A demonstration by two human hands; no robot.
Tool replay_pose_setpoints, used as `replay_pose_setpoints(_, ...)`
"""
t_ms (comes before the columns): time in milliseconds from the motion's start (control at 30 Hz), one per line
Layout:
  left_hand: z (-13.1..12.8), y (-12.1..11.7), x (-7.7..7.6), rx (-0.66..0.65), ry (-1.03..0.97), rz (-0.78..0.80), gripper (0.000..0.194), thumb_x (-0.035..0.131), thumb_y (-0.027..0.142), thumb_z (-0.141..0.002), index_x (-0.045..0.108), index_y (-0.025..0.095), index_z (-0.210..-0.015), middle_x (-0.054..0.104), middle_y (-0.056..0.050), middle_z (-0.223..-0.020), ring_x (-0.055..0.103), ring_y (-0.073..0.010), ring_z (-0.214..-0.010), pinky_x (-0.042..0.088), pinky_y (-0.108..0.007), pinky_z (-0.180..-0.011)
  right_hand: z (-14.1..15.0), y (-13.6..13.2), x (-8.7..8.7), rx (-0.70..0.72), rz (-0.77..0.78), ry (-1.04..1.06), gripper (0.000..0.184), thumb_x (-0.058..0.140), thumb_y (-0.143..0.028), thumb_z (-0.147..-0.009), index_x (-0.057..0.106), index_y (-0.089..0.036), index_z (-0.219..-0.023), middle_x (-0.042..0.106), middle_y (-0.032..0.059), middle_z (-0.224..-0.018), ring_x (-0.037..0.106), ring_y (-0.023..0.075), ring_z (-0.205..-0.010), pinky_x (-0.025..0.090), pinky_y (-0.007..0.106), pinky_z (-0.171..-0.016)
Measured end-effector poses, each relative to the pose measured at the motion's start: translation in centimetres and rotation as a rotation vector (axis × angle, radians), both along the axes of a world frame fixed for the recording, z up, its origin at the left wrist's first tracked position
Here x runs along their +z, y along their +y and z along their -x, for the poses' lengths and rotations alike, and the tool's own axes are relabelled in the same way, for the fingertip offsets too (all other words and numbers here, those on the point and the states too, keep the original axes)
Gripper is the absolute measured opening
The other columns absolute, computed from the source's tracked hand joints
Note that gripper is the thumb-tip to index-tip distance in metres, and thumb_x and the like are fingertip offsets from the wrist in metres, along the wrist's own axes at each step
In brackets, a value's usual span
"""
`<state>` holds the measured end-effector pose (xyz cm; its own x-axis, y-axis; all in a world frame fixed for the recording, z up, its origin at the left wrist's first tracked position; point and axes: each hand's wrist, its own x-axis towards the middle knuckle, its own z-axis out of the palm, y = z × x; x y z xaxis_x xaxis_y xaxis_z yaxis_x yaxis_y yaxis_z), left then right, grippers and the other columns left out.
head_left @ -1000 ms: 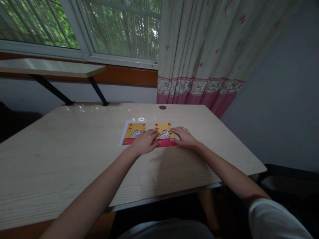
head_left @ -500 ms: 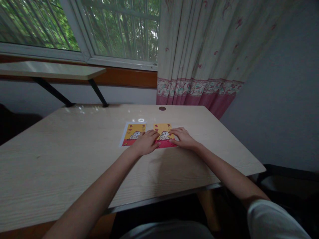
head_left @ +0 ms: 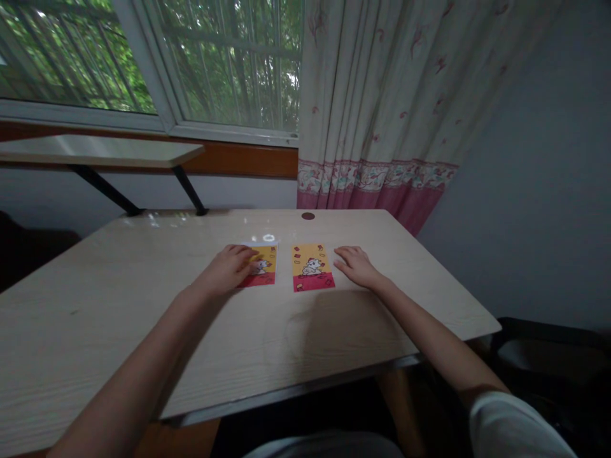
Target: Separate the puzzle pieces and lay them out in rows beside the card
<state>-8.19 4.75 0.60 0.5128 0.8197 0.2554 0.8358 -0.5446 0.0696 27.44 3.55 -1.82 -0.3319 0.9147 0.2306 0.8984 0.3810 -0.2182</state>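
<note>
Two yellow-and-red printed sheets, each with a white cartoon animal, lie flat and side by side on the wooden desk. My left hand rests over the left edge of the left sheet, its fingers stretched across the print and hiding part of it. A pale border shows along that sheet's top. The right sheet lies uncovered, with a narrow strip of desk between the two. Just beyond its right edge is my right hand, fingers apart and holding nothing, low over the desk or resting on it.
The desk has a round brown cap near its back edge. A raised shelf on black supports stands at the back left. Behind are a window and a patterned curtain. A dark chair is at the right.
My left hand has moved left from the right sheet onto the left sheet. My right hand has slid off the right sheet to its right side. The view has tilted slightly upward.
</note>
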Motion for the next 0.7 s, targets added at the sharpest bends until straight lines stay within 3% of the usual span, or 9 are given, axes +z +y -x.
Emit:
replay_pose_setpoints(133,3.9,0.3,-1.0,0.125,-0.062,-0.007,0.04,0.034,0.039,-0.083,0.061,0.016,-0.102,0.063,-0.01,-0.103,0.054,-0.0256,-0.098,0.039,-0.04,-0.089,-0.4,0.6,-0.3,-0.053,-0.002,-0.002,0.043,0.036,-0.044,-0.089,0.051,-0.019,-0.121,0.051,0.0084,-0.123,0.042,0.0208,-0.112,0.03,0.036,-0.093)
replay_pose_setpoints(233,4.9,0.2,-1.4,0.16,-0.108,-0.026,0.04,0.036,0.037,-0.083,0.062,0.014,-0.102,0.063,-0.012,-0.102,0.055,-0.0257,-0.096,0.039,-0.039,-0.089,0.4,0.6,-0.1,-0.035,0.005,-0.014,0.041,0.037,-0.043,-0.089,0.053,-0.019,-0.118,0.053,0.008,-0.12,0.043,0.0212,-0.109,0.031,0.036,-0.092)
replay_pose_setpoints(433,3.4,0.0,-1.9,0.149,-0.136,-0.003,0.04,0.037,0.037,-0.082,0.063,0.013,-0.1,0.062,-0.012,-0.099,0.055,-0.0252,-0.094,0.042,-0.039,-0.087,4.6,0.7,0.9,0.076,-0.03,-0.086,0.039,0.041,-0.042,-0.087,0.052,-0.02,-0.118,0.053,0.0091,-0.119,0.045,0.0231,-0.106,0.031,0.039,-0.09)
replay_pose_setpoints(600,2.3,-0.8,-1.5,0.127,-0.191,-0.035,0.038,0.037,0.037,-0.083,0.064,0.016,-0.099,0.061,-0.01,-0.098,0.054,-0.0239,-0.093,0.043,-0.038,-0.085,8.7,0.8,1.0,-0.004,-0.031,-0.106,0.041,0.039,-0.047,-0.086,0.056,-0.02,-0.113,0.056,0.0121,-0.114,0.047,0.0269,-0.103,0.034,0.042,-0.086)
replay_pose_setpoints(700,2.1,-1.2,-1.3,0.118,-0.198,-0.039,0.037,0.036,0.035,-0.084,0.064,0.016,-0.099,0.061,-0.009,-0.098,0.054,-0.0237,-0.092,0.043,-0.039,-0.085,9.4,0.5,0.8,-0.03,-0.017,-0.118,0.043,0.042,-0.048,-0.084,0.055,-0.02,-0.114,0.055,0.0129,-0.114,0.046,0.0287,-0.106,0.034,0.044,-0.086)
